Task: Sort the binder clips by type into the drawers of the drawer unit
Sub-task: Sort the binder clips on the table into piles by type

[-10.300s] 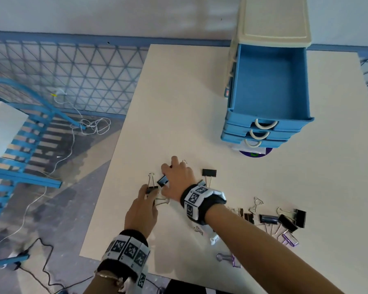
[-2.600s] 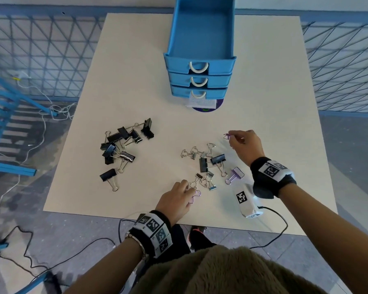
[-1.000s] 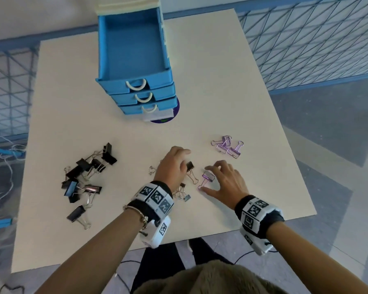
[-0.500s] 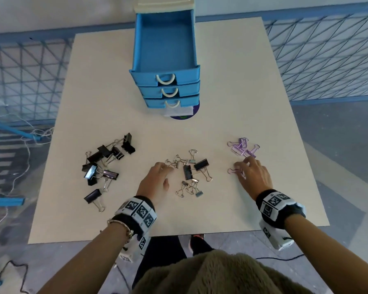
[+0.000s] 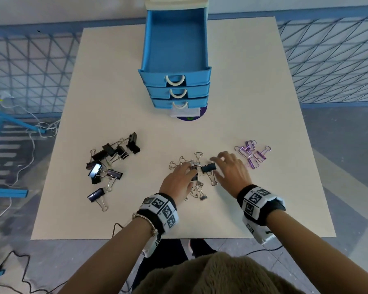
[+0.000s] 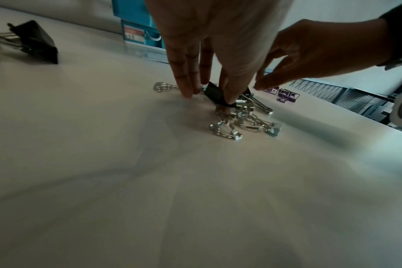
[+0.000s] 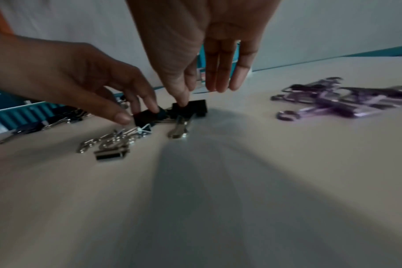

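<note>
Three groups of binder clips lie on the table: large black clips [image 5: 108, 160] at the left, purple clips [image 5: 253, 154] at the right, and a mixed pile of silver clips [image 5: 198, 192] with two black ones in the middle. My left hand [image 5: 188, 169] pinches a small black clip [image 6: 216, 96] in the middle pile between thumb and fingers. My right hand [image 5: 219, 160] hovers with straight fingers, its thumb tip touching the other black clip [image 7: 190, 107]. The blue drawer unit [image 5: 176, 90] stands behind, its top drawer [image 5: 174, 45] pulled out and empty.
The cream table [image 5: 242, 92] has its front edge close to my body. Two lower drawers are closed, and a purple disc [image 5: 189, 117] with a paper label lies at the unit's foot. Blue mesh fencing and floor cables surround the table.
My right hand has left the purple group and moved left to the middle pile. My left hand has shifted forward onto a black clip there.
</note>
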{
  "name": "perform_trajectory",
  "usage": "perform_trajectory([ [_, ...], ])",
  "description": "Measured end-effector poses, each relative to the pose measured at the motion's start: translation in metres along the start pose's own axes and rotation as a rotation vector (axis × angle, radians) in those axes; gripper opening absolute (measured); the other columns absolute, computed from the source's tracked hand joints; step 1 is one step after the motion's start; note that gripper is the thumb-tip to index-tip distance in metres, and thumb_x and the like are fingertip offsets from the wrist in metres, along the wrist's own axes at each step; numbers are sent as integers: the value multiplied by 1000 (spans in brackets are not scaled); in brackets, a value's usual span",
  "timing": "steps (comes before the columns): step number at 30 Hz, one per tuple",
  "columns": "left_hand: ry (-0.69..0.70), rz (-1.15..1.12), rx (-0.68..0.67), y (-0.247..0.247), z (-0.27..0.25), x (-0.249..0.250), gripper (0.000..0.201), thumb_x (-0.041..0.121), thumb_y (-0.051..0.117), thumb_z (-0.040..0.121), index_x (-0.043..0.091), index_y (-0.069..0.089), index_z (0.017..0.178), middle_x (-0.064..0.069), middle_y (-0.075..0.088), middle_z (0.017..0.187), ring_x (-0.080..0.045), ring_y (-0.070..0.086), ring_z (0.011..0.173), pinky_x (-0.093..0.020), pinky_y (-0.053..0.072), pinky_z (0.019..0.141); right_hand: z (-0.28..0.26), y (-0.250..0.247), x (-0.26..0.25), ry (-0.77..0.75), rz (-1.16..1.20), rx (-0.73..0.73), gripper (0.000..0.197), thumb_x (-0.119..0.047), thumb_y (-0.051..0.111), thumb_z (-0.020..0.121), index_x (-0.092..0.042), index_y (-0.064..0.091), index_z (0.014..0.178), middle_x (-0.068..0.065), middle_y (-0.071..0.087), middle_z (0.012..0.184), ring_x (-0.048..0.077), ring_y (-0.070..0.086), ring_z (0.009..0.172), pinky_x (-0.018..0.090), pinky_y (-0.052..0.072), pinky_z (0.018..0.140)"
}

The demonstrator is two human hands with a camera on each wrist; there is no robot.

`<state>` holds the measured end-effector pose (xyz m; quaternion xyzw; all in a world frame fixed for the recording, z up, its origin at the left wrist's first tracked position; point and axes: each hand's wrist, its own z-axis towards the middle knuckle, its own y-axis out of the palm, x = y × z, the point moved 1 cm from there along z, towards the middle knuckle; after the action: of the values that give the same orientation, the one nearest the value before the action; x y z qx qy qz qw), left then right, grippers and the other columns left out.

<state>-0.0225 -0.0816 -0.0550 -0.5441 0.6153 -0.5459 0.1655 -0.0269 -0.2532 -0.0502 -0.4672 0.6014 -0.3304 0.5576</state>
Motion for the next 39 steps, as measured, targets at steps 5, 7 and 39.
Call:
perform_trajectory([
  [5, -24, 48, -9, 0, 4, 0, 28, 15, 46, 91, 9, 48, 119, -7, 33, 143, -25, 41, 123, -38, 52, 78, 10, 6, -17, -88, -13, -135, 29, -6, 62, 81, -11, 61, 109, 13, 65, 107, 33, 63, 94, 41, 54, 74],
  [7, -26, 39, -16, 0, 4, -1, 28, 12, 47, 90, 8, 48, 117, -7, 35, 142, -26, 41, 122, -40, 53, 78, 11, 8, -15, -30, -9, -216, 28, -8, 48, 90, -12, 56, 117, 11, 59, 115, 32, 56, 105, 40, 48, 83],
  [39, -582, -295, 471, -29, -70, -128, 21, 6, 60, 83, 2, 60, 104, -19, 47, 126, -33, 58, 103, -41, 54, 80, 86, 45, -173, -141, 144, -417, 40, 1, 42, 89, -7, 45, 127, 16, 48, 126, 39, 56, 108, 44, 49, 88],
])
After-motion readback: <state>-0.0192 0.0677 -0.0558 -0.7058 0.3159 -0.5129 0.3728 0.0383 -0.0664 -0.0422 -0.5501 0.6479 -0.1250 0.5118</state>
